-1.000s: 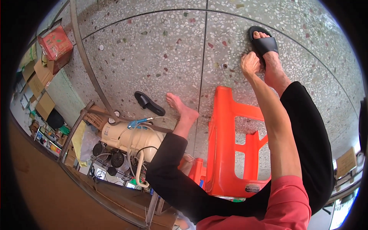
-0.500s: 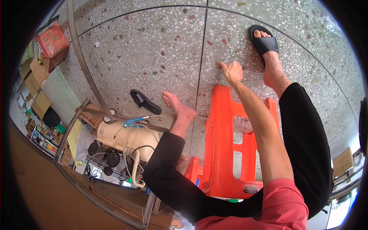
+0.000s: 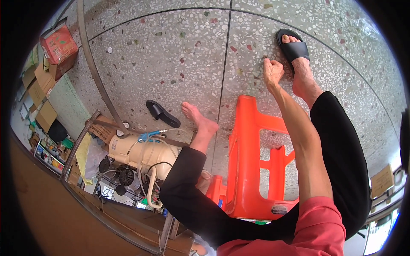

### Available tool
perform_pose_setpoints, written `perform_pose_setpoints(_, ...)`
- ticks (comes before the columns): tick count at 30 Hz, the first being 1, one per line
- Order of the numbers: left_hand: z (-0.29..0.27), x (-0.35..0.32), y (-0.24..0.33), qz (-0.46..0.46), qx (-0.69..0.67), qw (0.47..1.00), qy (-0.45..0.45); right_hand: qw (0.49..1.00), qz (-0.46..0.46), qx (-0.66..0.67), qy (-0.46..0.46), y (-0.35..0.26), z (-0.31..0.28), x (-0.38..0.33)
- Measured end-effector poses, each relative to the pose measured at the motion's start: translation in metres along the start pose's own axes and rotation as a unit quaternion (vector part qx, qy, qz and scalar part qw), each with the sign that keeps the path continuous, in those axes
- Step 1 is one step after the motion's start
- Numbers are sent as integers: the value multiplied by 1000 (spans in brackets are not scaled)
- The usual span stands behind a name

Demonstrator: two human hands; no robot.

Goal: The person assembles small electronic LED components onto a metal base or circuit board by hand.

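Note:
My right hand (image 3: 274,72) reaches down toward the speckled stone floor, just left of my right foot in a black slide sandal (image 3: 294,49). Its fingers are curled and the thumb is pressed against them. A tiny dark bit (image 3: 265,56) shows at the thumb tip, too small to name. Below the hand, between my legs, is an orange-red plastic stool (image 3: 245,149); my forearm passes over its right side. My left hand is not visible. My left foot (image 3: 194,114) is bare, beside a loose black slide sandal (image 3: 161,114).
A cream air compressor (image 3: 132,149) with hoses and a blue air gun (image 3: 149,135) stands at the left, by a metal-framed brown table (image 3: 51,196). A red box (image 3: 60,45) and cardboard boxes (image 3: 45,115) are at the far left. Another carton (image 3: 381,183) sits at the right.
My right hand has moved right and slightly farther away, closer to the worn slide sandal, with its fingers still curled. My forearm has shifted right over the stool.

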State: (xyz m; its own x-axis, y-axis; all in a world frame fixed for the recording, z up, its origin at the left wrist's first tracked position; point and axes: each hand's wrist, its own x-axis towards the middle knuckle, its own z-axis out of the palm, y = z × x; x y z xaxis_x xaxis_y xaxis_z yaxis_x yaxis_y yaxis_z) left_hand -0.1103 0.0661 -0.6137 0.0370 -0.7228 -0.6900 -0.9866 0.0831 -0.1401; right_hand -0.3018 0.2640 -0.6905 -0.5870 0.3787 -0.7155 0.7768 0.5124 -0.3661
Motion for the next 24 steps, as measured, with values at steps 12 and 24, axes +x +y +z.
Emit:
perform_pose_setpoints(12, 9, 4, 0, -26, -152, 988, -20, 991, 102, -71, 39, -4, 19, 26)
perform_pose_setpoints(24, 0, 2, -6, 2, -105, 994, -14, 997, -9, 48, 62, 25, 22, -17)
